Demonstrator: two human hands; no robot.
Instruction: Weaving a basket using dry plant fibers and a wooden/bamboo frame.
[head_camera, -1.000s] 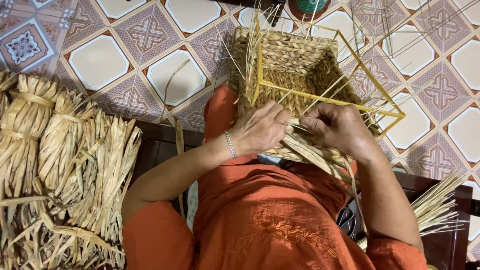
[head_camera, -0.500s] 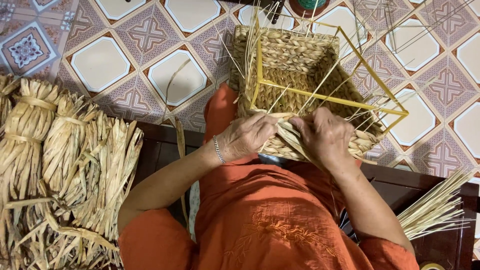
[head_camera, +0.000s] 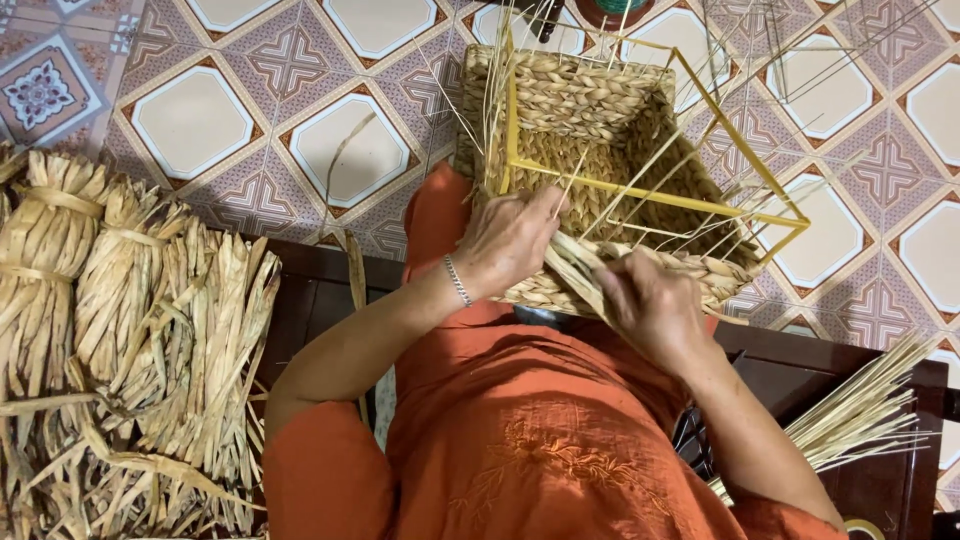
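On the far left, tied bundles of dried flat straw (head_camera: 120, 330), lying side by side on a dark wooden surface (head_camera: 310, 300). Behind them, a tiled floor (head_camera: 250, 110) with a brown and white pattern.

In the middle, left hand (head_camera: 510, 240) with a thin metal bracelet (head_camera: 457, 281) at the wrist, fingers curled and closed on a straw strand (head_camera: 580, 275), pressed against the near wall of the woven basket (head_camera: 600, 140). Basket resting on the lap, over the orange garment (head_camera: 520, 420), tipped so that the opening shows to the camera. Inside and above the weave, a yellow wire frame (head_camera: 650, 195), with loose thin stalks standing out of the rim.

Just to the right, right hand (head_camera: 655, 310), also closed, pinching the same straw strand near the basket's lower edge, almost touching the left hand. Not possible to tell how many strands between the fingers.

On the far right, a bunch of thin pale stalks (head_camera: 860, 410), lying loose on the dark wood, well apart from both hands.
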